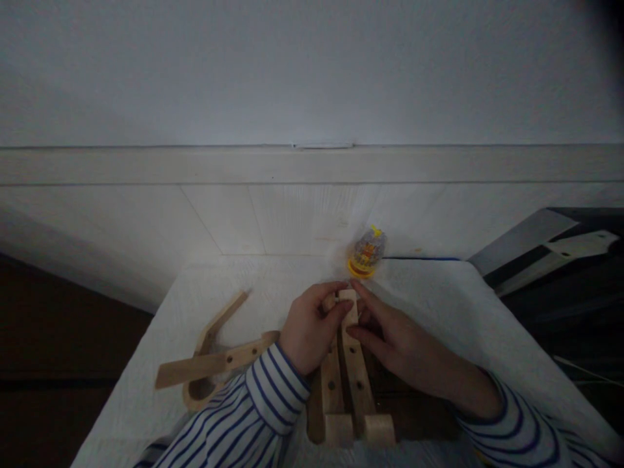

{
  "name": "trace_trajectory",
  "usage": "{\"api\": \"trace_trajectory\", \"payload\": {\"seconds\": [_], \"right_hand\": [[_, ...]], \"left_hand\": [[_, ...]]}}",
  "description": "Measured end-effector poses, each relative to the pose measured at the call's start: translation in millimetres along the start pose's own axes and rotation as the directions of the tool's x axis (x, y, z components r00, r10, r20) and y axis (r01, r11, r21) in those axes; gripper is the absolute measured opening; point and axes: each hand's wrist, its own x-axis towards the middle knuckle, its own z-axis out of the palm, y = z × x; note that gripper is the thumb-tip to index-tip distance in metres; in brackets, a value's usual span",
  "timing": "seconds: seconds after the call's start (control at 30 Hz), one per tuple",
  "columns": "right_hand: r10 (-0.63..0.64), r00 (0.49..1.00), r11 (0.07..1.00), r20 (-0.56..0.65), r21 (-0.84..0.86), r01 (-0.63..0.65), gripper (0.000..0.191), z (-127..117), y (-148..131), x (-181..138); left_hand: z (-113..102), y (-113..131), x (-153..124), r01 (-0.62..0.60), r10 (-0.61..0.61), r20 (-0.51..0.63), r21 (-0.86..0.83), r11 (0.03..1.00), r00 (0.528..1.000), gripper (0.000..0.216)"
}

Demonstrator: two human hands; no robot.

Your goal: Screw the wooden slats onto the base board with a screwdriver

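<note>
Two hands on a drilled wooden bar; slippage is the main risk.
Left: crossed wooden pieces (195,370) could be knocked by the sleeve (277,390) close beside them. The left hand (305,330) pinches the far end of the drilled bar (355,367), near centre; an uneven grip could skew it against the neighbouring bar (332,374) just left. Far side: a clear container (369,250), yellow-based, contents unclear, could be tipped by fingers reaching farther. The right hand (392,338) grips the bar's right side.
</note>
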Motion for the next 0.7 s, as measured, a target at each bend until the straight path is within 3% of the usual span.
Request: {"api": "trace_trajectory", "payload": {"seconds": [0.2,0.7], "right_hand": [[-0.061,0.998,0.998,0.012,-0.030,0.061,0.055,-1.0,-0.2,-0.3],[-0.039,0.999,0.999,0.001,-0.001,0.039,0.059,-1.4,0.0,1.0]], "left_hand": [[0.1,-0.1,1.0,-0.021,0.021,-0.004,0.004,1.000,1.000,0.025],[1.4,-0.7,1.3,-0.019,0.019,-0.023,0.010,1.000,1.000,0.026]]}}
